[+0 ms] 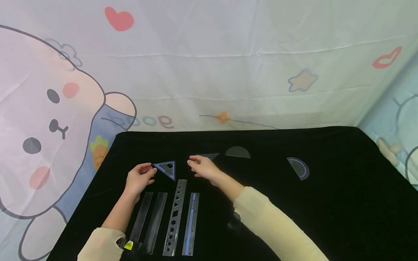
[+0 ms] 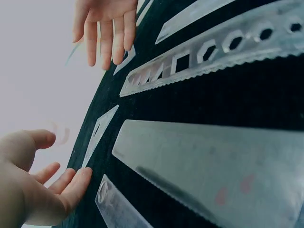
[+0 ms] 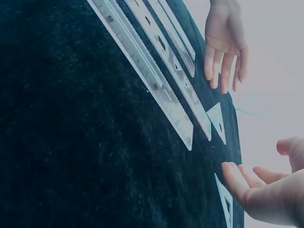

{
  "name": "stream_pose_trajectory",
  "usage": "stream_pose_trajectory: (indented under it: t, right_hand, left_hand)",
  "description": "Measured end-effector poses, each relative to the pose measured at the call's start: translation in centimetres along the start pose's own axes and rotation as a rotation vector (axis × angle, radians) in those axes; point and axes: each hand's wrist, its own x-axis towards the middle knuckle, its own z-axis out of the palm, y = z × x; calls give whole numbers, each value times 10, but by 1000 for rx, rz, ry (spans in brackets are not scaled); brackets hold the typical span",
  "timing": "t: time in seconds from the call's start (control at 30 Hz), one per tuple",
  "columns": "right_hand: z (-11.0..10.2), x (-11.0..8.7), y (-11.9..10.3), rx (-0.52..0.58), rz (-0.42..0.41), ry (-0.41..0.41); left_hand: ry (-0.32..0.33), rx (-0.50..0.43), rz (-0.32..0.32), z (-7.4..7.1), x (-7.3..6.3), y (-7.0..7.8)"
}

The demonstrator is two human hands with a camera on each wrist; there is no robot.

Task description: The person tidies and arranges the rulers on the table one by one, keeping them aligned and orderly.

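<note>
Beside the left corner of a clear set square (image 1: pixel 171 173) with a blue edge is my left hand (image 1: pixel 138 180), its fingers loosely bent and the thumb apart. In the left wrist view, the left fingertips (image 2: pixel 84 175) meet the tip of that set square (image 2: pixel 99 133); whether they touch it I cannot tell. My right hand (image 1: pixel 204 168) hovers by a second set square (image 1: pixel 210 156), partly hidden behind it in the head view. The right wrist view shows the right fingertips (image 3: pixel 229 168) close to this set square (image 3: pixel 225 202), with nothing held between fingers and thumb.
Several rulers lie side by side nearer me, including a stencil ruler (image 1: pixel 175 217) with cut-out shapes and a blue-striped ruler (image 1: pixel 191 224). A plain protractor (image 1: pixel 237 152) and a blue-banded protractor (image 1: pixel 298 169) lie to the right on the black cloth (image 1: pixel 343 203).
</note>
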Motion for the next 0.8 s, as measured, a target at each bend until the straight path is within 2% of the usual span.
stream_pose_trajectory:
  t: [0.2, 0.3, 0.5, 0.8]
  right_hand:
    - [5, 6, -4, 43, 12, -17]
    - [9, 10, -6, 66, 14, -18]
    - [16, 18, -6, 121, 17, -1]
    - [20, 27, -4, 147, 61, 4]
  left_hand:
    - [19, -158, -115, 1, 6, 2]
    - [14, -212, -145, 3, 8, 5]
    - [16, -224, -162, 8, 12, 10]
    - [11, -230, -180, 14, 17, 17]
